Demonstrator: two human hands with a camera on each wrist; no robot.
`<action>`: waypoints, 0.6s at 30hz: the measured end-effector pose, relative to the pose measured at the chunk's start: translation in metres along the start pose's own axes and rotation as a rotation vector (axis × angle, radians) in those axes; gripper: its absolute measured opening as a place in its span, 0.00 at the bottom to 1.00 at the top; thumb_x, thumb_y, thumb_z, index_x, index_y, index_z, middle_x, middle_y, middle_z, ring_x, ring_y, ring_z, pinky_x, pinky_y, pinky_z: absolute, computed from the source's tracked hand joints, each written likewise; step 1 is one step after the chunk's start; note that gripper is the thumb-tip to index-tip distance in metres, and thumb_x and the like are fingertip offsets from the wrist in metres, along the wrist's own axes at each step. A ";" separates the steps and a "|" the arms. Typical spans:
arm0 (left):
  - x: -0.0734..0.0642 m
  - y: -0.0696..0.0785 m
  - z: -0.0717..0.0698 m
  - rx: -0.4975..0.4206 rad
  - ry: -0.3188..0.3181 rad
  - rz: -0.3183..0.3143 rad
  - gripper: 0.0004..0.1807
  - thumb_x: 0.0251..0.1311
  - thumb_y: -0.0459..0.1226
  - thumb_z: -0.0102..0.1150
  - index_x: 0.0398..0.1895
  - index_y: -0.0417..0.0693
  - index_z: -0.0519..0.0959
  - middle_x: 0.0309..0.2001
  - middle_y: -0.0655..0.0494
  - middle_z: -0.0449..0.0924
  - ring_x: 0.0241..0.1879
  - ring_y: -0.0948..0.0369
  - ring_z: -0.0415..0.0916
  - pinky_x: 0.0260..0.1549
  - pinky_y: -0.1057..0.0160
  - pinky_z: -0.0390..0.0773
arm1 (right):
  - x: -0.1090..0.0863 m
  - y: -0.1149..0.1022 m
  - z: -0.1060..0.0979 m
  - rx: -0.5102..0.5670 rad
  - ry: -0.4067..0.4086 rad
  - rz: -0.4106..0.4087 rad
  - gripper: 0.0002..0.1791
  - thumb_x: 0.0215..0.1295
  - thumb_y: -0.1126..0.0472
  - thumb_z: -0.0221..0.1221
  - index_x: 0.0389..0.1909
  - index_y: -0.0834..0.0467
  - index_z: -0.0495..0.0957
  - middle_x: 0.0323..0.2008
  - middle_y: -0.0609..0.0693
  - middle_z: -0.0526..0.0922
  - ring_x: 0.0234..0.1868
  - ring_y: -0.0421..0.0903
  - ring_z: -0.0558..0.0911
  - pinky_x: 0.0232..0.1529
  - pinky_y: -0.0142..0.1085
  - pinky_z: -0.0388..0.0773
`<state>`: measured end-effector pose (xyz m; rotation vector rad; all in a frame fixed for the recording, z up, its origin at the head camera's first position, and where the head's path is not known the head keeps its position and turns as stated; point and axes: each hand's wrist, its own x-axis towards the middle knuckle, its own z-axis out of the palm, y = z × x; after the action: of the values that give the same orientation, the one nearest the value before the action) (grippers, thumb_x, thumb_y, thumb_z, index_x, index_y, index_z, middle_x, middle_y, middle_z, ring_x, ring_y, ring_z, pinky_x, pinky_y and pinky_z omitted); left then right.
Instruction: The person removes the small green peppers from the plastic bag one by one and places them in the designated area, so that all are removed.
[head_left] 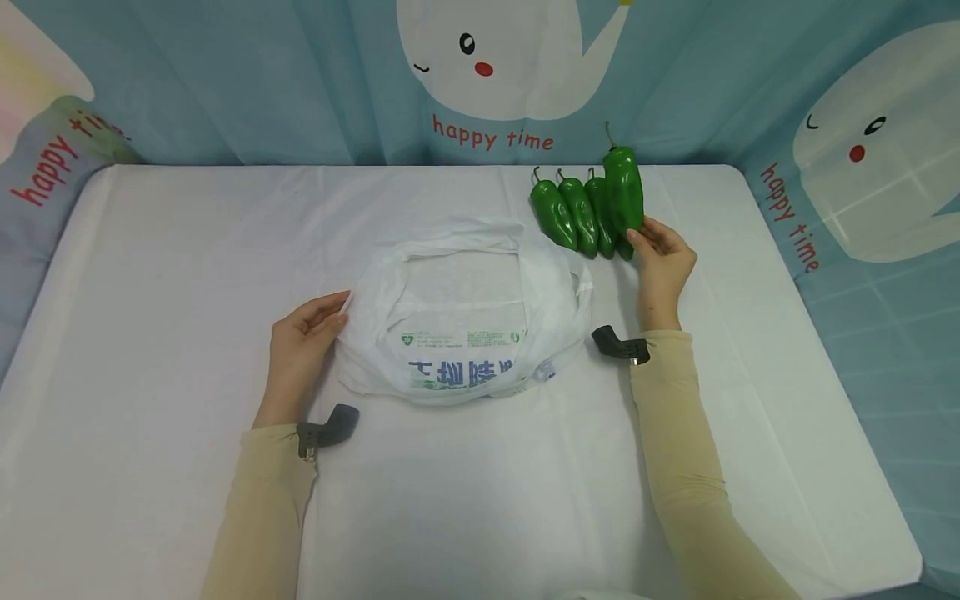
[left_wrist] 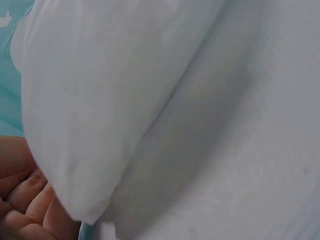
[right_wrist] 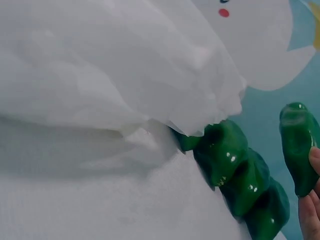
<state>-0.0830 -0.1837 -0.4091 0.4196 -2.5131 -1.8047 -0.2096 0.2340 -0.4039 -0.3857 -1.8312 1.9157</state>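
A white plastic bag (head_left: 457, 283) with green and blue print lies with its mouth open at mid-table. My left hand (head_left: 303, 350) pinches its left edge between thumb and fingers; in the left wrist view the bag's thin side (left_wrist: 100, 100) hangs in front of part of that hand (left_wrist: 30, 200). With my right hand (head_left: 663, 262) I hold a green pepper (head_left: 624, 183) by its lower end, stem pointing up and away. Several more green peppers (head_left: 552, 214) lie side by side just left of it, one mostly hidden beneath the held pepper in the head view.
The white-covered table (head_left: 172, 275) ends at a back edge behind the peppers. A blue curtain (head_left: 322, 83) with whale prints hangs along the back and sides. Dark wrist cameras (head_left: 337, 425) stick out inward from both sleeves.
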 end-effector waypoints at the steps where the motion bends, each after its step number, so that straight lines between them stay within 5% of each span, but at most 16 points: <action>1: 0.000 0.000 0.000 0.000 0.000 0.000 0.19 0.64 0.35 0.57 0.58 0.41 0.75 0.56 0.44 0.76 0.51 0.67 0.75 0.46 0.80 0.73 | 0.000 0.000 -0.001 0.004 0.005 -0.001 0.15 0.52 0.71 0.68 0.42 0.66 0.82 0.40 0.56 0.83 0.40 0.46 0.80 0.45 0.30 0.78; 9: 0.000 0.001 0.000 -0.004 0.003 0.011 0.19 0.64 0.34 0.57 0.58 0.39 0.75 0.56 0.43 0.76 0.51 0.68 0.75 0.45 0.80 0.73 | 0.006 0.002 -0.014 0.020 0.064 0.003 0.15 0.53 0.71 0.67 0.43 0.67 0.81 0.39 0.56 0.82 0.39 0.45 0.79 0.46 0.31 0.78; 18: -0.001 0.001 0.000 -0.013 -0.004 0.013 0.19 0.64 0.34 0.57 0.58 0.39 0.75 0.56 0.43 0.75 0.52 0.66 0.75 0.46 0.80 0.72 | 0.015 0.003 -0.032 0.025 0.159 0.110 0.14 0.53 0.73 0.66 0.43 0.68 0.81 0.35 0.52 0.81 0.41 0.43 0.79 0.45 0.29 0.78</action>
<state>-0.0823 -0.1836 -0.4082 0.3987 -2.4999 -1.8178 -0.2072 0.2689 -0.4080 -0.6241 -1.7135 1.9185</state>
